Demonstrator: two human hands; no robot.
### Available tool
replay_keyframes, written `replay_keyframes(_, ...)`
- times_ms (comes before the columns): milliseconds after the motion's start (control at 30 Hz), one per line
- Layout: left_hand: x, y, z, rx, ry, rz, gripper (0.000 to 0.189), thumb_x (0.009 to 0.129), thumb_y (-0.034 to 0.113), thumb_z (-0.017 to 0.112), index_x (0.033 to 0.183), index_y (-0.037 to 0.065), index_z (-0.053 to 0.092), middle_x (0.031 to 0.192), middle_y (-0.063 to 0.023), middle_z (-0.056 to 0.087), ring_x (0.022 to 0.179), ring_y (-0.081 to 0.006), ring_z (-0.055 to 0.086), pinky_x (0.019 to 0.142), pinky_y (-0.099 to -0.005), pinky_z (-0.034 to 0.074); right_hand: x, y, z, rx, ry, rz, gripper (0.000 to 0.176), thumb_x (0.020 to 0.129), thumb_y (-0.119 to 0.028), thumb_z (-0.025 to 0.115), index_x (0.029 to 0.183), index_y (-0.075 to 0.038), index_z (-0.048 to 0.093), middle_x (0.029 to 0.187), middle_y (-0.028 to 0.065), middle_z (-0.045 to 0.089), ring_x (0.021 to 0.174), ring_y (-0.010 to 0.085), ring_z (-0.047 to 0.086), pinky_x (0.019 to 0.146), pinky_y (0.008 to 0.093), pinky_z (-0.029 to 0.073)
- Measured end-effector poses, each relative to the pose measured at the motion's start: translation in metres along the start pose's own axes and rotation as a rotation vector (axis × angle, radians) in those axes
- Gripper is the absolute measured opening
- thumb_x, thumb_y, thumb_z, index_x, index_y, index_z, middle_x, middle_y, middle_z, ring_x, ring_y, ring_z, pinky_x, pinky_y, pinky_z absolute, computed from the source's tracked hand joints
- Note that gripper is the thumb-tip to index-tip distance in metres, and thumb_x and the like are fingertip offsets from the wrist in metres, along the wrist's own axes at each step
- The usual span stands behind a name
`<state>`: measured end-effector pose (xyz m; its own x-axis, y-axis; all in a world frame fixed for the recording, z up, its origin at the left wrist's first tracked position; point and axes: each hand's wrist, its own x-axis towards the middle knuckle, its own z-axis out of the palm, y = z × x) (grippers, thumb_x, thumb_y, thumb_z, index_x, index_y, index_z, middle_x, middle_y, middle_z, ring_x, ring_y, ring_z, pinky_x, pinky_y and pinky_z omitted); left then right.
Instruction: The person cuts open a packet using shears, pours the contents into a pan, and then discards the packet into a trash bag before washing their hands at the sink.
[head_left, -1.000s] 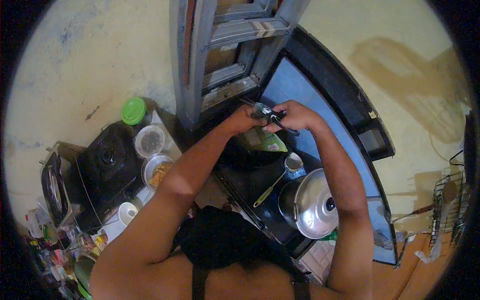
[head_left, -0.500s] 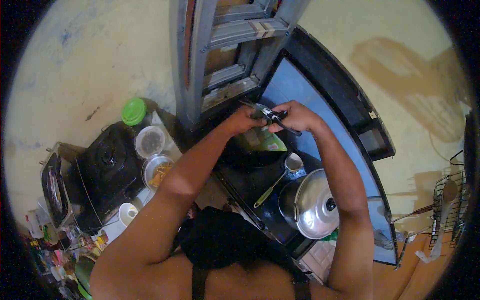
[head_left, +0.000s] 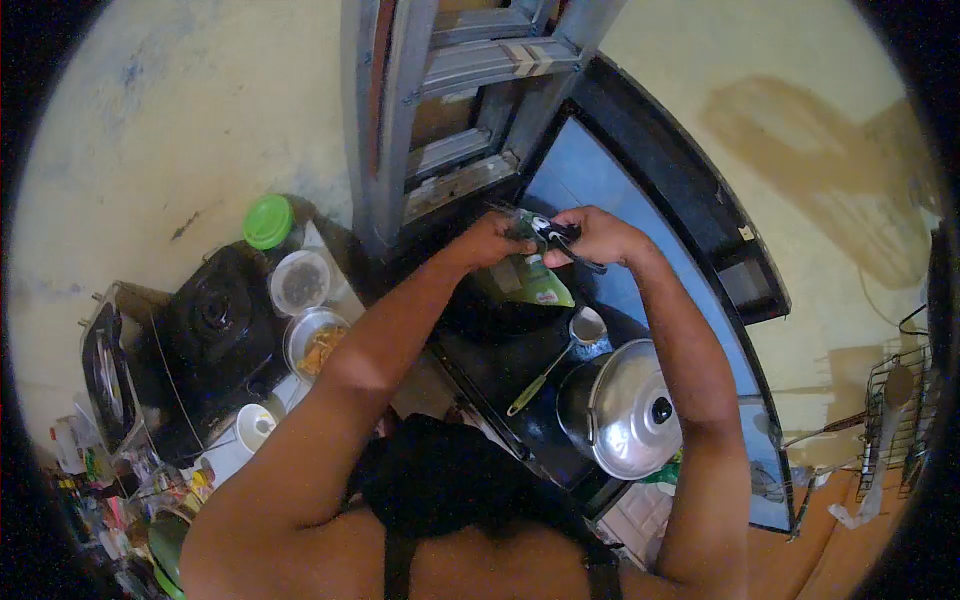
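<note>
The left hand (head_left: 492,240) holds the upper part of a green pouch (head_left: 545,291). Its fingers are closed on the pouch, with the thumb toward the right hand (head_left: 598,237). The right hand holds a black-handled tool, apparently scissors (head_left: 588,264). Its fingers are curled around the handles, and one handle end projects below the hand. The opening between the blades cannot be determined. The two hands are close together, with the scissors and the pouch top between them.

The pouch hangs below the hands, above the far part of the black stove (head_left: 495,352). Whether its lower edge touches anything cannot be determined.

A round-headed utensil (head_left: 588,325) lies on the stove nearer the body, its green handle angled toward the lower left. To the right of the utensil stands a metal pot (head_left: 577,402), fitted with a shiny lid (head_left: 628,425) that has a black knob. The right forearm passes over the far right side of the lid.

On the table (head_left: 343,288) at the left, a jar with a green lid (head_left: 268,222) stands farthest away. A clear round container (head_left: 300,283) and a bowl of food (head_left: 316,345) follow in line toward the body. A white cup (head_left: 256,427) stands nearer the body. A black appliance (head_left: 215,315) is located left of these containers.
</note>
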<state>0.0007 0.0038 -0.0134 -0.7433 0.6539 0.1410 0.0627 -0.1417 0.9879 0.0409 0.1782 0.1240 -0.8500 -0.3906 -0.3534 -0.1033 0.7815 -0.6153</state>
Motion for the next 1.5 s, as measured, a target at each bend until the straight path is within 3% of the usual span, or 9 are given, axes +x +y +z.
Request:
replay_keyframes(300, -0.003, 0.009, 0.001, 0.138, 0.02, -0.005, 0.025, 0.071, 0.008, 0.065, 0.095, 0.004, 0.06, 0.087, -0.002, 0.062, 0.078, -0.012, 0.054, 0.074, -0.0286, 0.042, -0.001, 0.012, -0.007, -0.075, -0.028, 0.048, 0.052, 0.055, -0.031, 0.08, 0.097, -0.005, 0.061, 0.079, 0.0016, 0.06, 0.072, 0.0113, 0.053, 0.066, 0.0257, 0.042)
replay_keyframes(900, 0.003, -0.008, -0.003, 0.163, -0.03, 0.079, 0.031, 0.071, 0.017, 0.067, 0.098, 0.005, 0.058, 0.089, -0.0025, 0.062, 0.083, -0.0139, 0.056, 0.08, -0.0306, 0.043, 0.014, 0.009, 0.005, -0.027, -0.023, 0.051, 0.041, 0.057, -0.025, 0.079, 0.087, -0.004, 0.062, 0.074, 0.0002, 0.06, 0.068, 0.0105, 0.052, 0.064, 0.0245, 0.042)
replay_keyframes(1100, 0.0, 0.002, 0.0, 0.048, 0.029, 0.006, 0.031, 0.07, 0.018, 0.068, 0.097, 0.006, 0.058, 0.089, -0.0022, 0.062, 0.082, -0.0143, 0.056, 0.079, -0.0301, 0.043, 0.012, 0.013, 0.001, 0.048, -0.021, 0.004, 0.052, 0.054, -0.026, 0.08, 0.095, -0.001, 0.059, 0.081, 0.0037, 0.06, 0.074, 0.0134, 0.054, 0.069, 0.0261, 0.043)
replay_keyframes(1200, -0.003, 0.01, 0.0, 0.098, 0.039, -0.049, 0.031, 0.071, 0.02, 0.068, 0.097, 0.006, 0.059, 0.088, -0.0019, 0.062, 0.082, -0.0144, 0.056, 0.079, -0.0301, 0.043, -0.008, -0.008, -0.009, -0.124, 0.007, -0.018, 0.064, 0.052, -0.022, 0.081, 0.106, -0.001, 0.054, 0.089, 0.0074, 0.059, 0.081, 0.0167, 0.054, 0.074, 0.0288, 0.043)
replay_keyframes(1267, -0.006, 0.013, 0.0, 0.155, 0.072, -0.057, 0.022, 0.072, 0.014, 0.065, 0.093, 0.006, 0.061, 0.085, 0.0002, 0.061, 0.077, -0.0113, 0.054, 0.073, -0.029, 0.043, -0.039, -0.028, -0.021, -0.276, 0.067, -0.017, 0.076, 0.049, -0.02, 0.081, 0.114, -0.002, 0.047, 0.093, 0.0095, 0.057, 0.085, 0.0195, 0.053, 0.077, 0.0321, 0.043)
replay_keyframes(1333, -0.003, 0.005, -0.008, 0.173, 0.08, -0.095, 0.022, 0.072, 0.016, 0.065, 0.092, 0.007, 0.062, 0.085, 0.0, 0.061, 0.077, -0.0112, 0.054, 0.072, -0.029, 0.043, -0.072, -0.015, -0.02, -0.348, 0.346, -0.084, 0.073, 0.048, -0.015, 0.081, 0.112, -0.003, 0.046, 0.091, 0.0091, 0.055, 0.087, 0.0198, 0.052, 0.076, 0.0321, 0.044)
replay_keyframes(1400, -0.002, 0.004, -0.01, 0.189, 0.078, -0.149, 0.023, 0.072, 0.019, 0.065, 0.092, 0.007, 0.062, 0.084, -0.0003, 0.061, 0.077, -0.0112, 0.054, 0.072, -0.029, 0.043, -0.108, -0.009, -0.011, -0.196, 0.536, -0.089, 0.061, 0.05, -0.006, 0.079, 0.101, -0.002, 0.045, 0.092, 0.009, 0.051, 0.089, 0.0177, 0.05, 0.073, 0.0302, 0.044)
replay_keyframes(1467, -0.008, 0.019, -0.006, 0.262, 0.204, -0.097, 0.025, 0.072, 0.022, 0.066, 0.091, 0.006, 0.062, 0.082, -0.0003, 0.061, 0.074, -0.0117, 0.054, 0.069, -0.0285, 0.044, -0.15, -0.038, 0.009, 0.084, 0.566, 0.197, 0.048, 0.052, 0.003, 0.075, 0.086, -0.004, 0.042, 0.091, 0.0087, 0.048, 0.087, 0.0144, 0.048, 0.07, 0.027, 0.043)
replay_keyframes(1500, -0.008, 0.016, -0.005, 0.258, 0.185, -0.119, 0.025, 0.072, 0.022, 0.066, 0.091, 0.006, 0.062, 0.082, -0.0003, 0.061, 0.074, -0.0117, 0.054, 0.069, -0.0285, 0.044, -0.163, -0.028, 0.032, 0.174, 0.632, 0.093, 0.048, 0.051, 0.004, 0.075, 0.081, -0.006, 0.039, 0.088, 0.0074, 0.048, 0.084, 0.0134, 0.047, 0.069, 0.0265, 0.042)
